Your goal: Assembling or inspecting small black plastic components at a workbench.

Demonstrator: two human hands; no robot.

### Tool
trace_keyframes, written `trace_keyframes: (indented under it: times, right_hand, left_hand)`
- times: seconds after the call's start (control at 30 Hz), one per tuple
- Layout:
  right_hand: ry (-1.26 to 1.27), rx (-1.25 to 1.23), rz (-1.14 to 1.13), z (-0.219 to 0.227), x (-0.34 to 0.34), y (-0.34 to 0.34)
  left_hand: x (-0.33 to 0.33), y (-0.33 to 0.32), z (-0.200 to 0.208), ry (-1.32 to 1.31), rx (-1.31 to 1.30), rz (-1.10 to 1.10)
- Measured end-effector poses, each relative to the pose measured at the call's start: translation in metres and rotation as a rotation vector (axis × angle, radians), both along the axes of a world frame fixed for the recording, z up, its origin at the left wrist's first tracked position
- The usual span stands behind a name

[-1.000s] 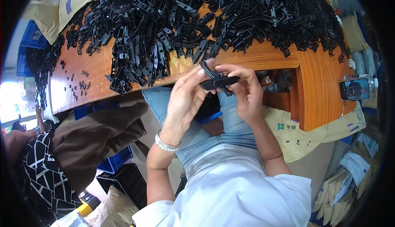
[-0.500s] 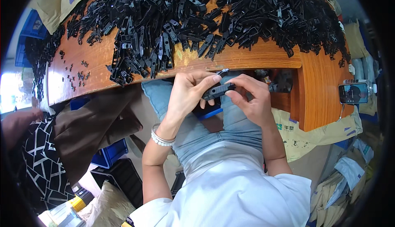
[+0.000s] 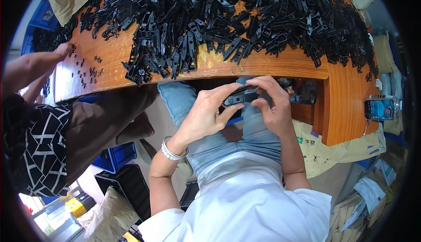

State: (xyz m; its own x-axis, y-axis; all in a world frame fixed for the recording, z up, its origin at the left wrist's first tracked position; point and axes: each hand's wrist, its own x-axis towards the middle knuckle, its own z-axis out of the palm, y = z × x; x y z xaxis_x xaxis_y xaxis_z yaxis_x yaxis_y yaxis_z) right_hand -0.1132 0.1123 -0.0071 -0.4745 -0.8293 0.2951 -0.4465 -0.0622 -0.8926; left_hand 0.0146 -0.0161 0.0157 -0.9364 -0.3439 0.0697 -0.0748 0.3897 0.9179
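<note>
Black plastic clip is being pinched at both ends, the left hand and right hand pressing it together below the desk's near edge. A second ago it was being held higher, level with that edge; now it is sitting lower, over the lap. Beyond, a pile of clips is covering the desk; a phone is lying at its right end.

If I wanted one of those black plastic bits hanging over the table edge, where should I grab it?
Probably by the free end of a black plastic piece at the wooden table's near edge, coming from below the edge. The long, thin pieces there poke out of the pile, so an end is likely easiest to pinch without tangling.
</note>
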Motion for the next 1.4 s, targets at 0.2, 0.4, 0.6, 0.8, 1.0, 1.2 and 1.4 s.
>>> trace_keyframes:
  times: [0.2, 0.4, 0.6, 0.8, 1.0, 1.2, 1.4]
  right_hand:
    - [0.032, 0.022, 0.005, -0.003, -0.001, 0.000]
    - [-0.293, 0.043, 0.164, -0.005, 0.002, -0.003]
    - [-0.074, 0.292, 0.120, -0.031, 0.010, -0.005]
    - [-0.176, 0.318, 0.069, -0.043, 0.006, 0.003]
    - [-0.143, 0.372, 0.093, -0.037, 0.008, 0.008]
    - [-0.140, 0.410, 0.076, -0.044, 0.006, 0.012]
    - [-0.160, 0.439, 0.110, -0.042, 0.005, 0.011]
  left_hand:
    - [0.003, -0.005, -0.009, 0.087, -0.047, -0.041]
    - [0.013, -0.005, -0.010, -0.027, 0.131, -0.027]
    - [0.038, -0.078, -0.013, 0.169, -0.112, 0.523]
    - [0.053, -0.207, -0.031, 0.002, -0.468, 0.874]
    - [0.027, -0.293, -0.056, -0.051, -0.821, 0.803]
    - [0.008, -0.299, -0.046, -0.397, -0.826, 0.743]
    - [0.023, -0.289, -0.030, -0.436, -0.672, 0.672]
